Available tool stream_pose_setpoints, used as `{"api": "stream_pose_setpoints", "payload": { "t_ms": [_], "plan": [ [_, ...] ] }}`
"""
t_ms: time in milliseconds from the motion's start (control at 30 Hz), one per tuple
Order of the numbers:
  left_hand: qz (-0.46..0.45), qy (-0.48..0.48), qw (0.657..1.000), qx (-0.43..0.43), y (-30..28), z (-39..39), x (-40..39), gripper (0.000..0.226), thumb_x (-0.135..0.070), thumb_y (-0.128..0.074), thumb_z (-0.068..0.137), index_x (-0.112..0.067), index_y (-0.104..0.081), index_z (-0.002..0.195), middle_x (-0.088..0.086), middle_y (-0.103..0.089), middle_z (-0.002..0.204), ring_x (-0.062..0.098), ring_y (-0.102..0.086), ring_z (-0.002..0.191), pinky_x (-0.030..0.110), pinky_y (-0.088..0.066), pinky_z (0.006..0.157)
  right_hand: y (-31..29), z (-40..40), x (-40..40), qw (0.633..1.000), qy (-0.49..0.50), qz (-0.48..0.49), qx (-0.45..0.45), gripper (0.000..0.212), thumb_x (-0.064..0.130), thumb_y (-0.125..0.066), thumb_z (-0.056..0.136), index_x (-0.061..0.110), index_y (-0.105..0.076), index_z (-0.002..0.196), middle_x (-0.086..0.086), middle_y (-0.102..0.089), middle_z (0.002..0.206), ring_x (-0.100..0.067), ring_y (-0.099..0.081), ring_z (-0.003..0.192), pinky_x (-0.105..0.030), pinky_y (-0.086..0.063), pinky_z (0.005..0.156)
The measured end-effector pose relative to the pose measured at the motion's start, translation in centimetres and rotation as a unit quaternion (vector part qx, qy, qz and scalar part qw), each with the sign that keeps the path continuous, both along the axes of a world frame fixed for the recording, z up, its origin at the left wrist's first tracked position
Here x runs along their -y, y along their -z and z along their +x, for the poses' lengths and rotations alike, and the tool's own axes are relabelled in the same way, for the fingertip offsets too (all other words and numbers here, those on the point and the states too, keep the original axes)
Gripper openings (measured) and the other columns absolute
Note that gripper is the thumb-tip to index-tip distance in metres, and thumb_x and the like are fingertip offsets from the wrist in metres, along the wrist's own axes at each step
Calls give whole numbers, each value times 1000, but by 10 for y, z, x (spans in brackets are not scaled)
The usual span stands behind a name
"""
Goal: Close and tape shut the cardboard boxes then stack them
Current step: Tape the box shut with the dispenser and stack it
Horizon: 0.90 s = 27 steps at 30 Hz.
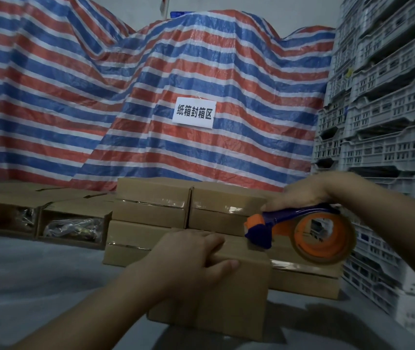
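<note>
Cardboard box [216,296] sits closed on the grey floor [37,279] nearest the camera; the left hand [188,258] lies on its top, fingers curled over the near edge and thumb along the front face; the right hand [305,193] has its fingers wrapped round the blue handle of a tape dispenser [300,233], whose blue and orange head touches the box top at its far right; behind stand taped boxes [188,210] in two layers; further left lie open boxes [42,221] showing bagged contents; a striped tarp [125,97] hangs behind, white crates [383,122] stacked at right.
</note>
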State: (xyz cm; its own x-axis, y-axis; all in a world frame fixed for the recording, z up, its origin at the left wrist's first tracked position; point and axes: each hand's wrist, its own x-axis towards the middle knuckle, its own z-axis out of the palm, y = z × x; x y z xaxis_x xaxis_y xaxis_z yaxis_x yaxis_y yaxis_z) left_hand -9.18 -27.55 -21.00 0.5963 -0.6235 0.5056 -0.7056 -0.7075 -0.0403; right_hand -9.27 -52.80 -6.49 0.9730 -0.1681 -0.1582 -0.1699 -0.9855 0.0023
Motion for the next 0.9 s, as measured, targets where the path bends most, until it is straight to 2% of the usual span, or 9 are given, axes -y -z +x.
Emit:
{"api": "stream_pose_setpoints", "payload": {
  "t_ms": [133, 233, 300, 400, 500, 633, 733, 800, 900],
  "plan": [
    [-10, 12, 1000, -5, 0, -2, -1, 64, -78, -25, 87, -38, -46, 132, -13, -59, 124, 9, -54, 108, 31, -44, 91, -1, -23, 32, 999, 10, 49, 19, 81, 87, -52, 66, 15, -71, 98, -7, -71, 86, -17, -64, 73, -32, -53, 80],
    [-10, 15, 1000, -11, -2, -4, 0, 63, -77, -27, 87, -38, -46, 133, -13, -59, 124, 8, -54, 108, 30, -45, 92, 14, -30, 43, 1000, 7, 17, 15, 80, 90, -49, 67, 22, -69, 104, 0, -72, 99, -13, -69, 86, -33, -53, 92],
    [-8, 15, 1000, -22, -4, -4, 2, 64, -78, -29, 86, -36, -47, 132, -13, -59, 122, 7, -55, 105, 31, -47, 91, 26, -27, 41, 1000, 10, -10, 21, 65, 88, -46, 77, 29, -69, 89, 7, -69, 87, -5, -67, 75, -30, -50, 83],
    [-17, 18, 998, -55, -10, -3, 8, 63, -82, -35, 82, -36, -47, 124, -12, -60, 114, 4, -56, 97, 30, -51, 86, 34, -24, 35, 999, 6, -29, 40, 62, 85, -43, 83, 28, -66, 73, 11, -65, 71, 0, -61, 58, -26, -42, 66],
    [-14, 22, 999, -45, -16, -2, 25, 76, -82, -38, 80, -36, -31, 141, -10, -53, 133, 7, -53, 111, 26, -45, 88, 35, -23, 37, 999, 7, -25, 42, 64, 85, -44, 82, 26, -68, 78, 7, -67, 79, -5, -63, 69, -28, -42, 67],
    [30, 94, 995, -32, -13, -11, 53, 60, -70, -42, 88, -40, -33, 140, -13, -48, 137, 5, -49, 113, 14, -29, 71, 38, -21, 41, 999, 7, -12, 39, 62, 85, -46, 83, 27, -68, 76, 9, -68, 71, -2, -64, 60, -27, -42, 65],
    [24, 102, 994, -13, -5, -11, 58, 56, -66, -43, 91, -37, -38, 138, -13, -55, 127, 5, -54, 104, 21, -40, 76, 38, -22, 51, 999, -8, 21, 33, 62, 83, -45, 84, 26, -67, 74, 11, -67, 62, -1, -63, 52, -27, -46, 67],
    [13, 104, 994, -7, -3, -10, 55, 54, -65, -42, 91, -35, -41, 136, -13, -57, 119, 5, -55, 97, 24, -45, 79, 32, -30, 64, 995, -21, 90, 26, 63, 84, -46, 82, 25, -68, 80, 4, -69, 72, -9, -63, 61, -28, -49, 74],
    [14, 103, 995, 7, -4, -11, 54, 58, -67, -41, 91, -36, -38, 140, -13, -54, 129, 8, -54, 107, 27, -45, 85, 21, -49, 76, 993, 1, 107, 40, 69, 87, -49, 75, 22, -69, 81, 4, -70, 72, -12, -63, 61, -29, -51, 75]
  ]
}}
